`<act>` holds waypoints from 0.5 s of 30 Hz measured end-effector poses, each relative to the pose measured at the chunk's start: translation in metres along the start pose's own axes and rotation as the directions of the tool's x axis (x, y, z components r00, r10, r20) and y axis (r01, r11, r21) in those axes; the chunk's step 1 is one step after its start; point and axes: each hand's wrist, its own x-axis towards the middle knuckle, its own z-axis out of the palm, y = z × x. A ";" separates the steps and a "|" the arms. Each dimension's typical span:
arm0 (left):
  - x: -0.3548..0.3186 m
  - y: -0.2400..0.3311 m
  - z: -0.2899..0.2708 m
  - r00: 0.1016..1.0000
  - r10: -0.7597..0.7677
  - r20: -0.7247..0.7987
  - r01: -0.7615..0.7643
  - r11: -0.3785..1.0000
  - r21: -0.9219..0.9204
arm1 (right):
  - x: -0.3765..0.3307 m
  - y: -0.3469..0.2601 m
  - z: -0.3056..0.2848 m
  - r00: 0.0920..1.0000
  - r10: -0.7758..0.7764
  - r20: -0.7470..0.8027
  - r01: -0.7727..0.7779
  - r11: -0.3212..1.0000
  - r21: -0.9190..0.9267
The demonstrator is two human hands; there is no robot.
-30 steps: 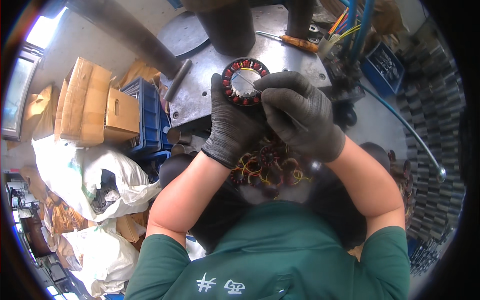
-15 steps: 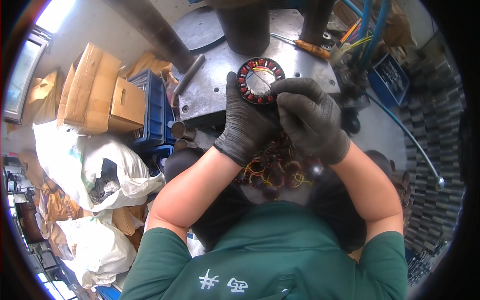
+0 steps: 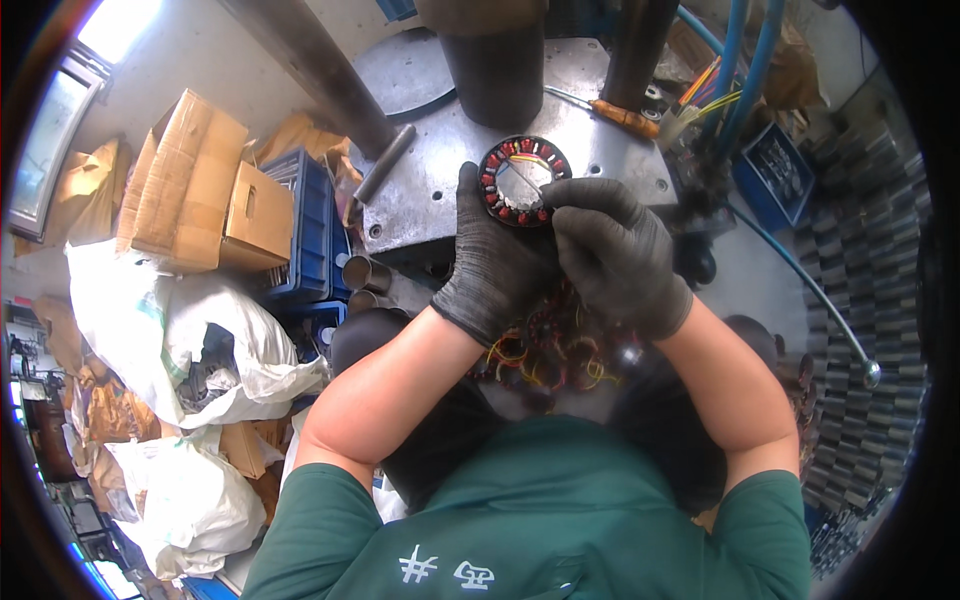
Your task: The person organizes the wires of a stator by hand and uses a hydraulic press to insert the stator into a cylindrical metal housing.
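**Gloved hands on a stator at the press plate**

Cardboard boxes (image 3: 190,190) sit at the left, tan and flaps open, beside a blue crate (image 3: 305,235); white sacks (image 3: 170,330) lie below them. No label is legible. The stator (image 3: 522,180), a dark ring with red coils, rests on the steel plate (image 3: 430,190). The left hand (image 3: 495,255) curls around its lower edge, gripping it. The right hand (image 3: 615,255) pinches at its rim, fingertips closed. More stators (image 3: 550,350) in the lap are half hidden by the wrists.
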 end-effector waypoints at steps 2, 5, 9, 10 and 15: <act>0.001 0.000 -0.001 0.999 -0.001 0.034 -0.001 0.999 0.047 | -0.001 0.000 0.000 1.000 0.003 0.000 -0.003 1.000 -0.005; 0.004 0.003 -0.005 0.998 0.059 0.015 -0.060 0.993 0.100 | 0.002 -0.005 -0.001 0.997 0.045 0.068 -0.048 0.998 0.039; 0.007 0.004 -0.007 0.998 0.056 -0.018 -0.053 0.988 0.142 | 0.002 -0.002 0.002 0.999 -0.001 0.054 -0.001 0.999 0.039; 0.004 0.003 -0.007 0.998 0.064 -0.011 -0.062 0.988 0.141 | 0.002 -0.001 0.003 0.999 0.004 0.048 -0.006 0.999 0.051; 0.008 0.003 -0.011 0.995 0.100 -0.025 -0.096 0.987 0.128 | 0.010 -0.004 0.002 0.998 0.051 0.042 -0.055 0.993 0.102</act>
